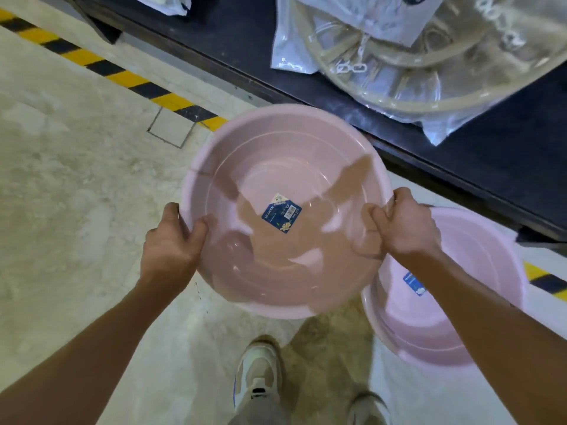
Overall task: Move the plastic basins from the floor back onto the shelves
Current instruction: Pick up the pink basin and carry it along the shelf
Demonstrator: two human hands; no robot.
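A round pink plastic basin (276, 154) with a blue label on its bottom is held in the air above the floor, mouth up. My left hand (171, 243) grips its rim on the left and my right hand (405, 225) grips its rim on the right. A second pink basin (478, 302) with a blue label stands on the floor at the lower right, partly hidden by my right forearm and the held basin. The dark shelf (491, 179) runs diagonally across the upper right, just beyond the held basin.
On the shelf lie basins wrapped in clear plastic bags (429, 62) and a flat packet (165, 4). Yellow-black hazard tape (101, 67) runs along the pale floor beside the shelf. My shoes (260, 378) are at the bottom centre.
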